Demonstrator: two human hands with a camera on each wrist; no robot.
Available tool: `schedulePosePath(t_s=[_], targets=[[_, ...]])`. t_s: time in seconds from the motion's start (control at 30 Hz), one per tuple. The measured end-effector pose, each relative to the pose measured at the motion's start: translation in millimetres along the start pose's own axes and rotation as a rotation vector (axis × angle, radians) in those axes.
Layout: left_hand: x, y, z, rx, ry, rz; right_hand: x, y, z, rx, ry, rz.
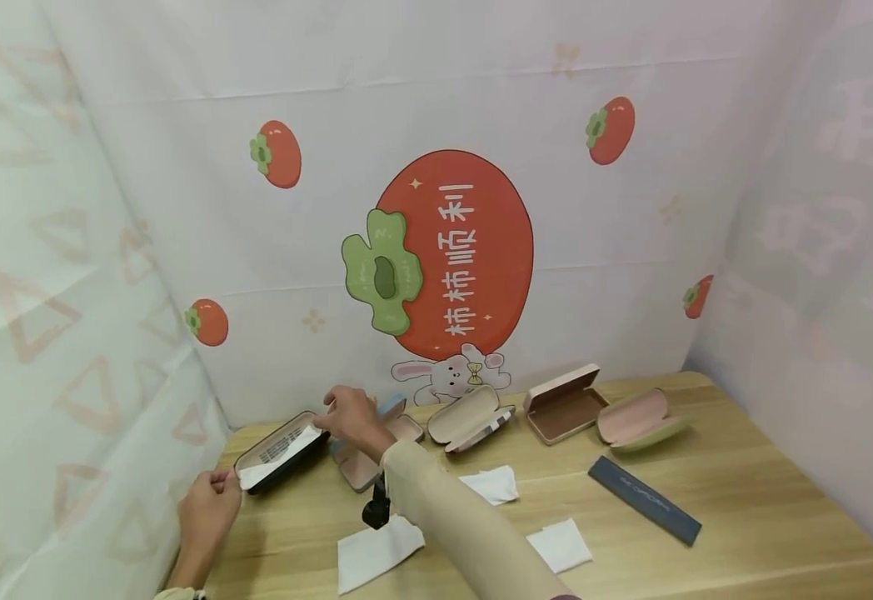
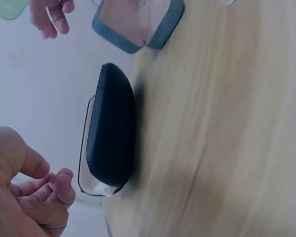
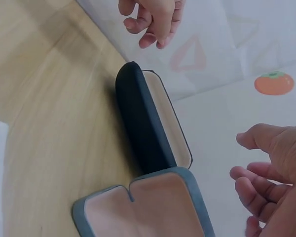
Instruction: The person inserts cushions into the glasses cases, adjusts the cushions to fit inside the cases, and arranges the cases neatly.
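Left hand (image 1: 210, 510) and right hand (image 1: 354, 414), both empty, flank an open black case (image 1: 291, 466).
In the head view, I see it back left on the table (image 1: 766, 487), white cloth (image 1: 258, 475) inside. The left wrist shows me that hand loosely bent; the right wrist, that hand slack, apart from the case.

Wooden table (image 1: 766, 500), printed persimmon (image 1: 421, 250), cartoon rabbit (image 1: 451, 377)

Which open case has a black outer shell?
The leftmost case in the head view, between the left hand and right hand; the other cases show paler shells.
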State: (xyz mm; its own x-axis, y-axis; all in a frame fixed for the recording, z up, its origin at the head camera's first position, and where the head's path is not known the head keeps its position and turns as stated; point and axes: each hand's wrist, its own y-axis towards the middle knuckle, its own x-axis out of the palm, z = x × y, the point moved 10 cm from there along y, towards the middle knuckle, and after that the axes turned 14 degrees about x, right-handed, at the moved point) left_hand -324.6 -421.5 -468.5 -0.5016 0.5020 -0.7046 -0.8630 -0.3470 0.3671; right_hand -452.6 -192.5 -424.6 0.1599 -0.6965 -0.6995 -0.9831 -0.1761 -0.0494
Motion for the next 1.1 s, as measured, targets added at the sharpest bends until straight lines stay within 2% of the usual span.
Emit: schedulePosePath(t_s=[0.1, 0.23, 0.3, 0.4, 0.57, 0.67, 0.8, 0.93, 1.03, 1.1], targets=[[1.0, -14.0, 2.5, -0.033, -0.043, -0.029, -6.3, -11.5, 0.4, -0.018, 0.031, -0.005], [9.9, -30.4, 6.6, -0.064, -0.102, -0.133, -11.9, -29.7, 1.4, -0.042, 0.015, -0.022], [16.5, -35.5, 11.6, -0.048, -0.093, -0.194, -13.6, -38.7, 4.2, -0.048, -0.008, -0.035], [30.6, -41.5, 24.3, 0.015, -0.052, -0.29, -14.4, -49.2, 11.3, -0.065, -0.033, -0.064], [58.6, -55.3, 43.8, 0.084, -0.011, -0.387, -14.1, -64.8, 29.6, -0.112, -0.08, -0.107], [72.5, -65.3, 51.8, 0.088, -0.025, -0.408, -13.7, -74.1, 44.3, -0.115, -0.109, -0.122], [84.5, -76.2, 64.0, 0.105, -0.036, -0.426, -9.6, -82.8, 67.7, -0.057, -0.141, -0.147], [93.9, -85.8, 73.3, 0.155, -0.003, -0.452, -2.4, -91.4, 88.4, -0.004, -0.202, -0.165], [100.1, -90.8, 78.3, 0.207, 0.035, -0.458, -1.4, -96.9, 97.3, 0.01, -0.26, -0.16], [103.8, -93.3, 81.6, 0.223, 0.042, -0.461, -3.5, -98.8, 101.8, 0.015, -0.261, -0.152]])
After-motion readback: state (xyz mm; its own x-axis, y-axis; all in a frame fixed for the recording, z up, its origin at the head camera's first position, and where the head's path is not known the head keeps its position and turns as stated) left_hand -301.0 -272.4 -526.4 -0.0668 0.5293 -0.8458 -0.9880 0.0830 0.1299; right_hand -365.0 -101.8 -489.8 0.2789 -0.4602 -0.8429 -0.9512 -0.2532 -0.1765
